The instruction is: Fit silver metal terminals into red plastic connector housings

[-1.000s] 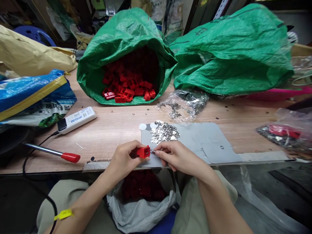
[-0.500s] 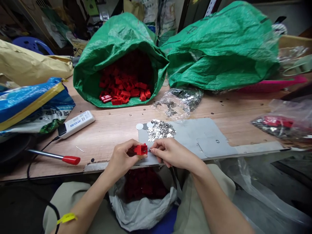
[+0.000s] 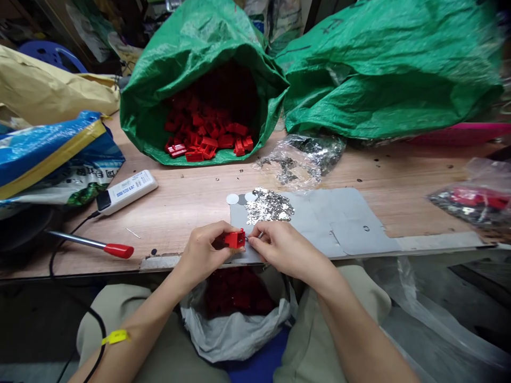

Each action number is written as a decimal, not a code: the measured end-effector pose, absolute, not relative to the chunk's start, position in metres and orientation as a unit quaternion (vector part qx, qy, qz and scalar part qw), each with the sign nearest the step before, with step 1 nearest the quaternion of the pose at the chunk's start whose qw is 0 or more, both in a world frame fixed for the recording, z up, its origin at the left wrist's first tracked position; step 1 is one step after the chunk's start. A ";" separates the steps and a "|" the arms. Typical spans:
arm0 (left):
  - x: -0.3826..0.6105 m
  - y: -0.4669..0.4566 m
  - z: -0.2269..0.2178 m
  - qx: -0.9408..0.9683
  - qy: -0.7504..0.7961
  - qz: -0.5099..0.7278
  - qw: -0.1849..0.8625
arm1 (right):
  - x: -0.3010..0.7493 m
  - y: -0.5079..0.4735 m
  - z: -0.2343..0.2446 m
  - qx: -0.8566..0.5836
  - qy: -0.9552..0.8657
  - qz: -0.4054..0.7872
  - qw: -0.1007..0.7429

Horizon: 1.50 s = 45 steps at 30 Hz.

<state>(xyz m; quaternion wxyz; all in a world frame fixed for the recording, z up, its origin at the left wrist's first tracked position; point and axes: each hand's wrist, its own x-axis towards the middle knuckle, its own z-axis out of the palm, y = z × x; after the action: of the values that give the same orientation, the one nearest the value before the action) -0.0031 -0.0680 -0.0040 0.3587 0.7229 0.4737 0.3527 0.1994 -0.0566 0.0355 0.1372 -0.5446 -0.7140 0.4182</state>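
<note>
Between the thumb and fingers of my left hand sits a small red plastic housing, held just over the table's front edge. My right hand is closed in a pinch on a small metal piece, whose tip points at the housing's right side. Whether the tip touches the housing I cannot tell. Behind my hands, a heap of small shiny metal pieces lies on a grey sheet. Below, a white sack with red parts inside rests between my legs.
A green sack lies open at the back, full of red housings. Another green sack is to its right, with a clear bag of metal pieces before it. At left are a white device and a red-tipped lever.
The view has shifted slightly, so the bench things appear a little higher and further right. Both hands keep their grips, with the metal piece still beside the red housing.
</note>
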 end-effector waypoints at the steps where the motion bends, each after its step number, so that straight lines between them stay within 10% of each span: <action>1: -0.003 -0.068 -0.004 0.727 0.472 0.353 0.354 | 0.197 -0.056 0.036 -0.546 -0.718 0.412 0.131; 14: -0.001 -0.066 -0.006 0.672 0.505 0.349 0.413 | 0.220 -0.047 0.022 -0.419 -0.607 0.657 0.156; 45: 0.002 -0.065 0.001 0.714 0.479 0.348 0.373 | 0.204 -0.052 0.025 -0.506 -0.633 0.564 0.159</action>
<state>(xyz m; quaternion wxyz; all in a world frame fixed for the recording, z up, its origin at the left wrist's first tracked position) 0.0020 -0.0649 0.0005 0.3732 0.7140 0.4790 0.3485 0.2044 -0.0515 0.0249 0.1590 -0.5056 -0.6333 0.5639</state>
